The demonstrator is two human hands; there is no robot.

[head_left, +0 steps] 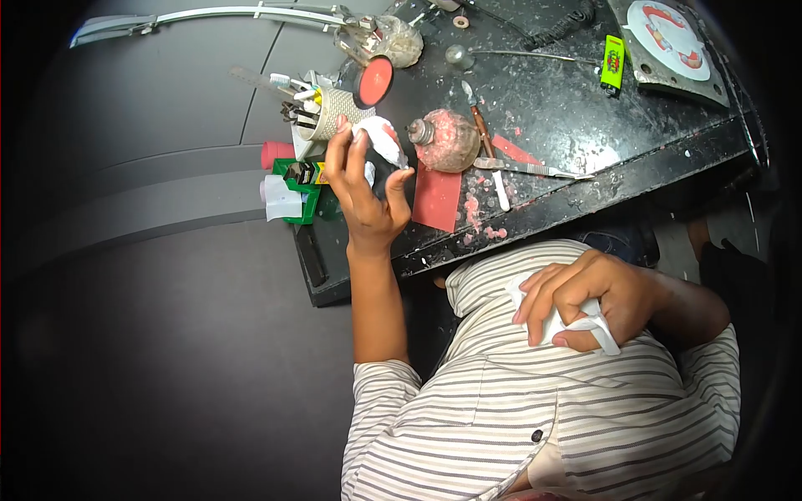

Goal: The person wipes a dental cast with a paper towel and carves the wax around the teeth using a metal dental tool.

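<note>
My left hand (368,200) is raised at the bench's left side, gripping a white dental plaster cast (380,138) with a pink patch between thumb and fingertips. A wax-spattered glass burner bottle (449,142) with a metal neck stands just right of that cast. Below the bottle lies a pink wax sheet (436,199). My right hand (601,292) is closed around a crumpled white tissue (547,330) in front of the striped shirt. Near the bench edge are a metal knife (530,168) with a white handle beside it, and a wooden-handled wax tool (482,129).
A cream pot (338,114) holds brushes and tools, with a green box (307,204) below it. A round pink wax tin (375,81) stands behind. To the right are a green lighter (613,65) and a white plate (647,33) with pink pieces. Wax scraps litter the bench edge.
</note>
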